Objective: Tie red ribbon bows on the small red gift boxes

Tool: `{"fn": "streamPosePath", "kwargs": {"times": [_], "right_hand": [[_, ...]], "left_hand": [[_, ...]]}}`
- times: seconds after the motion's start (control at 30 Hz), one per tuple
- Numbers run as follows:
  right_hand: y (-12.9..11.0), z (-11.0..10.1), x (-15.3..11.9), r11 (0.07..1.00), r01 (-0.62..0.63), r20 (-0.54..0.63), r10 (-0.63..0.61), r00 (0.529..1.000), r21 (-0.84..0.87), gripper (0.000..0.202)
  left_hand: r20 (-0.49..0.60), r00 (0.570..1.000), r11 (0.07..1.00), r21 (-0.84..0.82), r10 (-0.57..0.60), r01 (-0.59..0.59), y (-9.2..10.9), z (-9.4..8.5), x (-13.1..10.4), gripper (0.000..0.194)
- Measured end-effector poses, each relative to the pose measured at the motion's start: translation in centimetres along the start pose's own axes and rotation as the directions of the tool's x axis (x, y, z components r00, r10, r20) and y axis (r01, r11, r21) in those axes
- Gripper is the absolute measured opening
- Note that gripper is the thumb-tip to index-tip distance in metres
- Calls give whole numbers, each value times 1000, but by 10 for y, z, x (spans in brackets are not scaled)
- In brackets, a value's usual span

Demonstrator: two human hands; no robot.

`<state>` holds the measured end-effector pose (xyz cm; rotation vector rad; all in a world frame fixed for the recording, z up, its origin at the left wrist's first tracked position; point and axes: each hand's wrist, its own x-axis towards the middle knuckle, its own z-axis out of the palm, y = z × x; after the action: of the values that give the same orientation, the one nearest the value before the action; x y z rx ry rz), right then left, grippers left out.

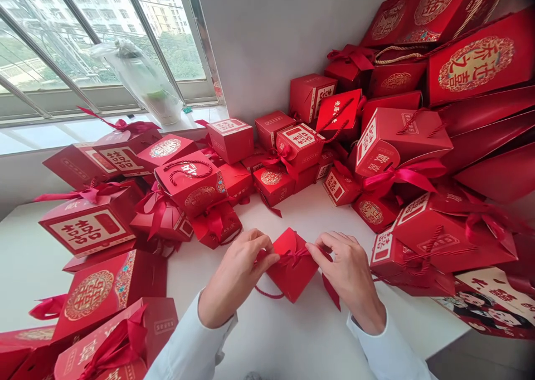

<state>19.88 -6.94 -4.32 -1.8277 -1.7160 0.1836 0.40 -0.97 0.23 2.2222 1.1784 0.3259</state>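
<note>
Both hands' fingers (273,253) pinching ribbon (293,256) on small red box (288,279)

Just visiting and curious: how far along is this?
Looks done: the box at far left, topped with a bow, and several others like it. In hand: a small red box; left hand and right hand pinch its ribbon beside the knot. Left to do: perhaps tightening that knot. Whether other boxes lack ribbon, I can't tell.

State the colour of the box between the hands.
Red box, shown in the head view.
</note>
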Motion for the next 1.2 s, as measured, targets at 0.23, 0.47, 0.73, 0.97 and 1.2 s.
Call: {"fn": "streamPosePath", "kwargs": {"times": [0.23, 0.47, 0.73, 0.97, 1.2], "right_hand": [[-2, -3, -3, 998, -1, 51, -3, 999, 61, 21], [-11, -11, -3, 989, -45, 93, 32, 995, 143, 23], [-21, -16, -4, 978, -71, 124, 47, 991, 196, 23], [-17, -12, -6, 988, -47, 71, 37, 997, 149, 23], [-17, -17, -6, 987, -49, 82, 37, 996, 150, 23]], "left_hand": [[70, 997, 1000, 6, -13, 13, 4, 6, -1, 20], [137, 988, 997, -22, -64, 67, 3, 0, 0, 20], [207, 977, 991, -105, -59, 82, -2, -9, -5, 24], [306, 949, 985, -125, -74, 117, -2, -6, -2, 27], [315, 947, 982, -150, -59, 111, 3, -4, -1, 24]]}}
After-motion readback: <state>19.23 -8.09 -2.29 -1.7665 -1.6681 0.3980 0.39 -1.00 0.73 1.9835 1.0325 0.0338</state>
